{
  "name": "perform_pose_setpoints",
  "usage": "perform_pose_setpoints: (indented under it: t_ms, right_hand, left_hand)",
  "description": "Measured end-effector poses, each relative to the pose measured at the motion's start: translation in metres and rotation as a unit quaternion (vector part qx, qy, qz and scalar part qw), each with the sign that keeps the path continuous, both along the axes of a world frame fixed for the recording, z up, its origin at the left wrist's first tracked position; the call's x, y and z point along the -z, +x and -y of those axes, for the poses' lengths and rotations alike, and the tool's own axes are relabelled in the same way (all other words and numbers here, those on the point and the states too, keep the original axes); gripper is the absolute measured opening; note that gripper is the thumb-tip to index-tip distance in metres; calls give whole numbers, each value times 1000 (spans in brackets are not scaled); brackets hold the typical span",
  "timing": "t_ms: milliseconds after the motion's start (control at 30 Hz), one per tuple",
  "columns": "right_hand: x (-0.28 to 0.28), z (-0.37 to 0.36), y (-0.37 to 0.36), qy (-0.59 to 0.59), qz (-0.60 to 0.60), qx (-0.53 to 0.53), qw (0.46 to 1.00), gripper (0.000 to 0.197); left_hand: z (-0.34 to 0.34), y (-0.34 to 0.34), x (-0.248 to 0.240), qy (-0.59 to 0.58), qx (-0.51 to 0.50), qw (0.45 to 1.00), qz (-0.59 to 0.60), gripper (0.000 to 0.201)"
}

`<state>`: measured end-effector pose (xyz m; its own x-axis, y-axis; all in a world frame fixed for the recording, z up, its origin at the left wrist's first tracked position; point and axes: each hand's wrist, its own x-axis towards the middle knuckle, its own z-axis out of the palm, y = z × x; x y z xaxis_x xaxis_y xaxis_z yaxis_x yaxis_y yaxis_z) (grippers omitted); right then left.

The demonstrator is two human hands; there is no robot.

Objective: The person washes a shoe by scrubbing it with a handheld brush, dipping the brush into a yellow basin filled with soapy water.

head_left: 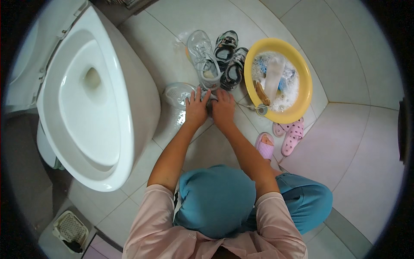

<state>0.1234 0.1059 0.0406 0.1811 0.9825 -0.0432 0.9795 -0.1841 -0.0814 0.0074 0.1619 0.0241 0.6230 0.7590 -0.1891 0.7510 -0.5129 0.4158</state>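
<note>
Both my hands are on a wet grey shoe [179, 95] that lies on the tiled floor, its pale sole end reaching out to the left. My left hand [196, 110] bends its spread fingers over the shoe's middle. Beside it, my right hand [223, 111] is closed over the other end, with its fingertips partly hidden. Just beyond stands a matching light grey shoe [202, 54]. A pair of dark patterned shoes [233, 64] stands to its right. Suds and water wet the tiles around the held shoe.
A yellow basin [305, 77] of foamy water stands at right, holding a long pale object [274, 77] and a brown brush-like thing [261, 93]. Pink clogs [293, 138] sit below it. A white toilet [125, 142] fills the left. A small basket [70, 226] is at lower left.
</note>
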Motion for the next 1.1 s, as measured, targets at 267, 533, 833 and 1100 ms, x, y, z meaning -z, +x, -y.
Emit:
perform_pose_setpoints:
  t_ms: [267,533,833,1100]
  right_hand:
    - [0,-10,-13,-38,120,40,991,18]
    - [1,-7,9,142,-492,227,828,12]
    - [-55,-14,-8,129,-264,72,953,12]
    - [-48,-35,-17,236,-438,159,853,10]
  left_hand:
    - [8,-9,-8,20,6,999,39,79]
    - [36,-12,-27,62,-185,973,122,90]
    - [13,-8,-51,-380,-449,795,149,31]
    - [-17,-1,-61,-12,-466,874,135,26]
